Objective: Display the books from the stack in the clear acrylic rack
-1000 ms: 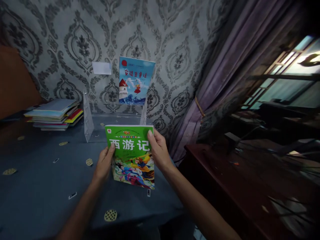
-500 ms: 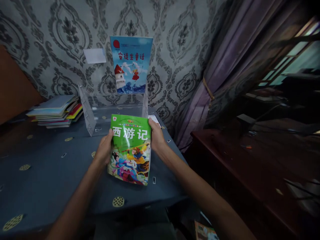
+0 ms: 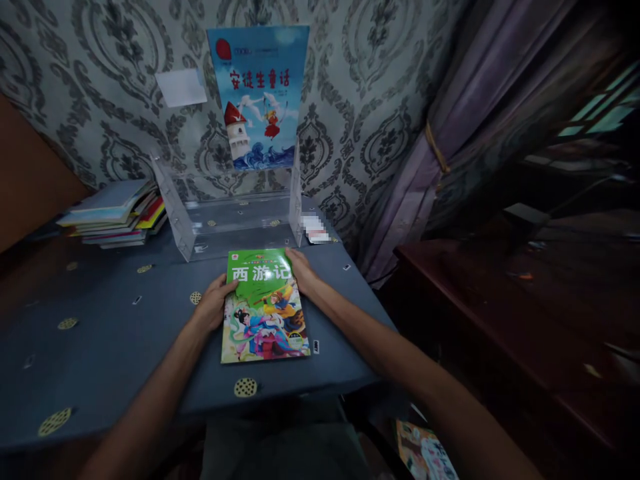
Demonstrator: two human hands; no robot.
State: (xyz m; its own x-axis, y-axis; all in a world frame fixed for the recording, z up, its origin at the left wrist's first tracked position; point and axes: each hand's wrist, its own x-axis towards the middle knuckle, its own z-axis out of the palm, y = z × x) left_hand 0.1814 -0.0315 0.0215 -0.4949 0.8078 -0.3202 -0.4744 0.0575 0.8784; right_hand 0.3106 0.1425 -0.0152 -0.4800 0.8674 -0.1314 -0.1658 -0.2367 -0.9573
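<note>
A green book point(image 3: 265, 313) with white characters and cartoon figures lies face up, low over or on the blue tablecloth. My left hand point(image 3: 215, 303) grips its left edge, thumb on the cover. At the upper right edge, my right hand point(image 3: 300, 272) holds it too, fingers partly hidden. Behind the book stands a clear acrylic rack point(image 3: 175, 210), with a blue book point(image 3: 265, 100) with red characters upright at its back.
A stack of books point(image 3: 117, 213) sits on the table point(image 3: 125, 353) at the left. Right of the rack lies a blurred white item point(image 3: 315, 229). Farther right are a dark red table point(image 3: 480, 293) and a purple curtain point(image 3: 415, 180). An orange book point(image 3: 423, 450) is below.
The green book now lies flatter and lower, toward the tabletop, with both hands still on it. The camera view has tilted down and come closer.
</note>
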